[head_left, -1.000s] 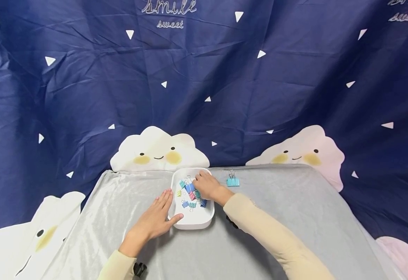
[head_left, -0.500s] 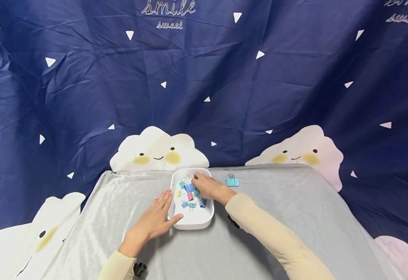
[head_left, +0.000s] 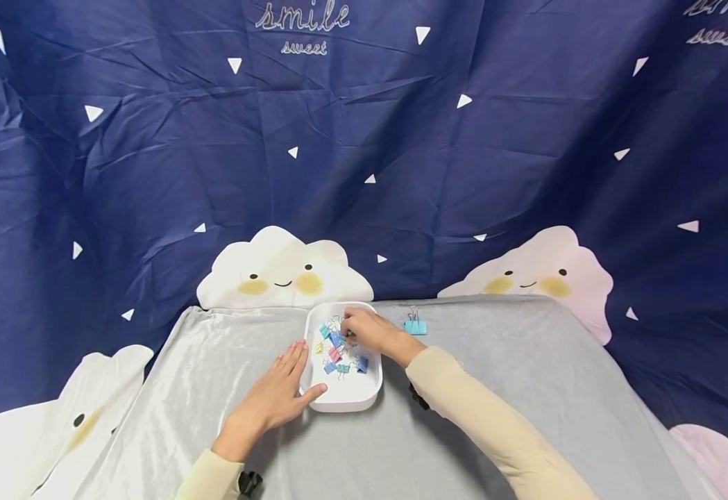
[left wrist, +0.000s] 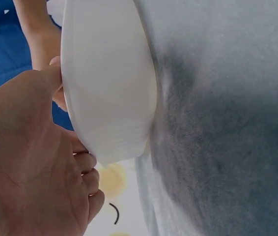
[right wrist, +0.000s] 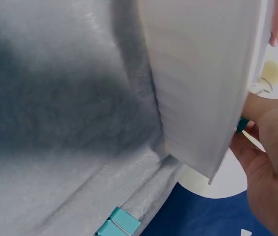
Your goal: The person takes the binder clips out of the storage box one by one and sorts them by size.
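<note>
A white tray (head_left: 345, 399) holds several small binder clips in different colours. My left hand (head_left: 276, 392) rests on the tray's left side, fingers straight along the rim and thumb over the near left part. My right hand (head_left: 373, 331) reaches into the tray from the right. In the right wrist view, a teal binder clip (right wrist: 242, 124) shows between its thumb and fingers; the fingers hide most of it. A pink binder clip (head_left: 335, 355), a blue binder clip (head_left: 335, 339) and a yellow binder clip (head_left: 319, 348) lie left of that hand.
A larger turquoise binder clip (head_left: 415, 327) stands on the grey cloth (head_left: 495, 375), right of the tray near the back edge. Behind the table hangs a dark blue curtain (head_left: 339, 139) printed with clouds and triangles.
The pink clip has shifted left and slightly nearer, and the blue clip beside it has moved a little. My right hand now covers more of the teal clip. My left hand stays put.
</note>
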Motion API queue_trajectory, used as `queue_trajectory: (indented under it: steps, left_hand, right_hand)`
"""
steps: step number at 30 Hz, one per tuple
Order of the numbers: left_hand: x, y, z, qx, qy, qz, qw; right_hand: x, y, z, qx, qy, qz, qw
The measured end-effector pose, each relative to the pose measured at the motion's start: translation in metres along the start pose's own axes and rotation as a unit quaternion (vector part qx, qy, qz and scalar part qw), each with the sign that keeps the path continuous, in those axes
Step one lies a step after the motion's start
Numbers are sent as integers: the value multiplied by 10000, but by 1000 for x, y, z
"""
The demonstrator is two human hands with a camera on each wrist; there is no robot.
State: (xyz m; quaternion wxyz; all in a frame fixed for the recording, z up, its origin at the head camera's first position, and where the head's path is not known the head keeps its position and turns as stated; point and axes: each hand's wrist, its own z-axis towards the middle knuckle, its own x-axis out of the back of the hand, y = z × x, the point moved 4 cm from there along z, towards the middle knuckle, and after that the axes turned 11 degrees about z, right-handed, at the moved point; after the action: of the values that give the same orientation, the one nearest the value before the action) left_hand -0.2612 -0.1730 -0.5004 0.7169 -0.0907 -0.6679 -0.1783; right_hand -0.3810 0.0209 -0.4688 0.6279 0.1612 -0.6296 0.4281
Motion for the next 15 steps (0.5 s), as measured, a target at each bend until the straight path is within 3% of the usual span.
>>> queue_trajectory:
  steps: [7,15]
  left_hand:
    - [-3,-2,1,38,-72,22,10000]
    - [1,0,1,45,-146,37,9999]
  right_hand:
    - [10,5,-2,-95,158,320,9993]
    - [26,9,-5,29,803,397,9960]
